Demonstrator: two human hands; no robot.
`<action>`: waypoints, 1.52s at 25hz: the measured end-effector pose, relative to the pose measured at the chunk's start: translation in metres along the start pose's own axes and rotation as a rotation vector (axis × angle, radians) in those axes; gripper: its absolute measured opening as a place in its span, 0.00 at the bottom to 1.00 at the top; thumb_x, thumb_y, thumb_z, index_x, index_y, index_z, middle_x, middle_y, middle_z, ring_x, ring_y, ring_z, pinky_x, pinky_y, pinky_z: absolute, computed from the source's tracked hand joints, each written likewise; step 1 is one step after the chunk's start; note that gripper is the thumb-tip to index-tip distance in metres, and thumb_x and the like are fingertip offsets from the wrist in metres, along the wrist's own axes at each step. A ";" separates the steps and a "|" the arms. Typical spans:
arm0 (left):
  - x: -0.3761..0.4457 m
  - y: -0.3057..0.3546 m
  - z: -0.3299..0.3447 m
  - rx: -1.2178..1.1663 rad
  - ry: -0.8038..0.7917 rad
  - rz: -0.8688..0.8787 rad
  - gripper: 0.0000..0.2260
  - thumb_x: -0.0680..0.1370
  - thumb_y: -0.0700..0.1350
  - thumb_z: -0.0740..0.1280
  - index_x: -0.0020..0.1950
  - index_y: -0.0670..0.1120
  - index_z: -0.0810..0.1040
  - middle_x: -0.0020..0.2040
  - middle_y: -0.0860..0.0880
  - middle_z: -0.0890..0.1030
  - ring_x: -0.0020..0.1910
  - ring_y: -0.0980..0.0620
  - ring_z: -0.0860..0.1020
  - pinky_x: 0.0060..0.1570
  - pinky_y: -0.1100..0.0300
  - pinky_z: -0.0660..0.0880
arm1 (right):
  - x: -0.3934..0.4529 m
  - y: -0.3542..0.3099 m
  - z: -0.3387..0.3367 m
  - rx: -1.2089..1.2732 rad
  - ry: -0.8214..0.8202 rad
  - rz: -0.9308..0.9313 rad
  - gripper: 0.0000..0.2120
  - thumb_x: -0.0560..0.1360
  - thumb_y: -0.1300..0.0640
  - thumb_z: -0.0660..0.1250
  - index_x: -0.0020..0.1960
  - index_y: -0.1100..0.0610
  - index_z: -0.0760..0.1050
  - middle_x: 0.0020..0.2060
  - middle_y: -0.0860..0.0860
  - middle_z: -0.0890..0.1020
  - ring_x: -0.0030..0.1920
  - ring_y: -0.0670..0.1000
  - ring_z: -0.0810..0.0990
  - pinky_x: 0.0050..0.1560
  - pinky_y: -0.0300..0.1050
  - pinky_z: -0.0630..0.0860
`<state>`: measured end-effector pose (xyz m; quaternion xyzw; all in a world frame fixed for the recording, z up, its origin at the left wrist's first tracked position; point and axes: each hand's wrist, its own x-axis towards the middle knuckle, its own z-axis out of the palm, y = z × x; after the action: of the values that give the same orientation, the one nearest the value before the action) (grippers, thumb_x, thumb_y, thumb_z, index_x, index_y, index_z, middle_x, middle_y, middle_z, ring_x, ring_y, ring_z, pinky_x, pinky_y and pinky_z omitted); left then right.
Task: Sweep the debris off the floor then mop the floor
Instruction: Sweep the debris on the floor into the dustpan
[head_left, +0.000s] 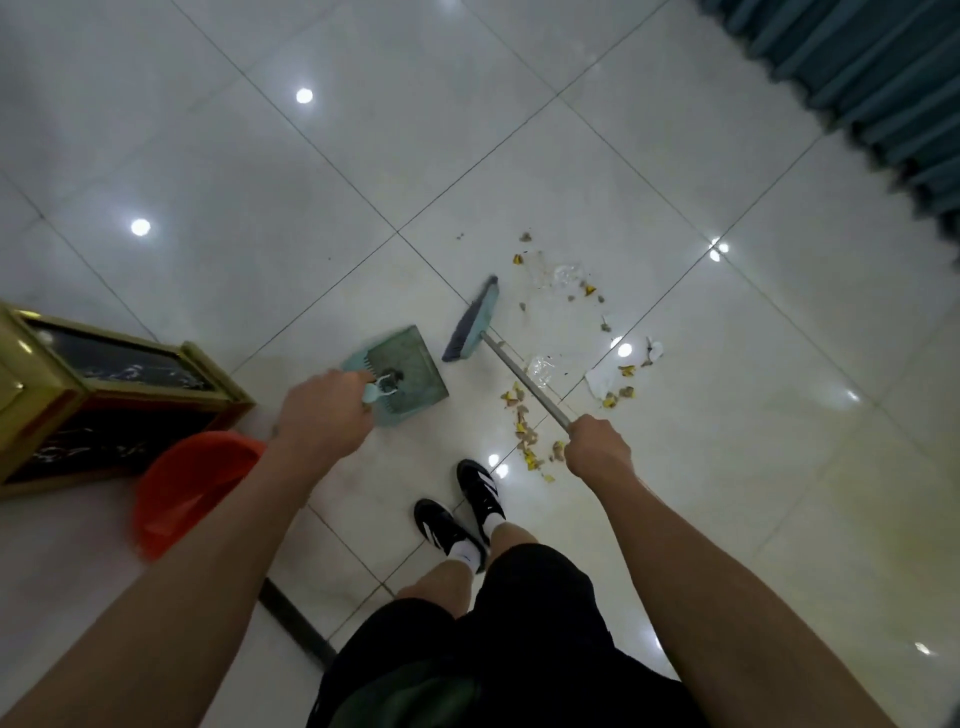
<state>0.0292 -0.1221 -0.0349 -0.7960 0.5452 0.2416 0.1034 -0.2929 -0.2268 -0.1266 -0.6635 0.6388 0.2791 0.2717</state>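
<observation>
Looking down from my head camera at a glossy white tiled floor (519, 130). At nine o'clock stands a gold-framed cabinet (78, 384) with dark marbled panels; just below it, toward eight o'clock, lies an orange plastic basin (187, 483), blurred.

My left hand (322, 410) is curled around the handle of a pale teal dustpan (405, 371), near centre, its open mouth facing the broom. I judge the pan light, stiff plastic, easy to tip, best held where I hold it, on the handle.

Just right of it is the broom head (470, 325), teal with dark bristles, at about twelve o'clock from my shoes (467, 514). Its thin metal shaft (524, 382) runs down to my right hand (597, 449), which is clamped around the shaft. The broom looks light and rigid, with soft, springy bristles; a higher grip would give more reach.

The debris (571, 364) lies from one to three o'clock of the shoes, right of the broom: yellow and brown scraps, white paper, clear crumpled film. I judge all of it very light, prone to scatter or cling on the slick tile. None is in the pan yet.

A teal curtain (872, 88) hangs at two o'clock.

No writing is readable; the black shoes bear white stripes, no legible brand.
</observation>
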 end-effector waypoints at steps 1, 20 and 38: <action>0.005 0.007 -0.005 0.017 0.003 0.008 0.07 0.78 0.47 0.64 0.54 0.50 0.77 0.44 0.46 0.80 0.42 0.42 0.81 0.44 0.51 0.80 | -0.002 0.005 -0.004 0.017 0.002 0.011 0.13 0.76 0.64 0.61 0.59 0.58 0.77 0.51 0.55 0.81 0.47 0.55 0.80 0.43 0.45 0.76; 0.093 -0.027 -0.075 0.090 0.052 -0.020 0.07 0.79 0.47 0.62 0.55 0.51 0.78 0.42 0.48 0.78 0.37 0.47 0.75 0.36 0.55 0.71 | 0.070 -0.093 -0.056 0.371 0.070 -0.054 0.14 0.76 0.60 0.62 0.59 0.57 0.79 0.50 0.57 0.82 0.47 0.58 0.81 0.49 0.49 0.80; 0.241 -0.088 -0.133 0.148 -0.028 0.177 0.09 0.79 0.49 0.64 0.56 0.51 0.79 0.47 0.46 0.80 0.44 0.43 0.81 0.40 0.56 0.74 | 0.140 -0.222 -0.076 0.242 -0.082 0.051 0.15 0.78 0.62 0.60 0.64 0.57 0.73 0.53 0.55 0.80 0.47 0.56 0.80 0.45 0.49 0.79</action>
<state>0.2158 -0.3420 -0.0489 -0.7315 0.6282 0.2201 0.1479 -0.0651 -0.3707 -0.1725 -0.5975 0.6729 0.2334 0.3685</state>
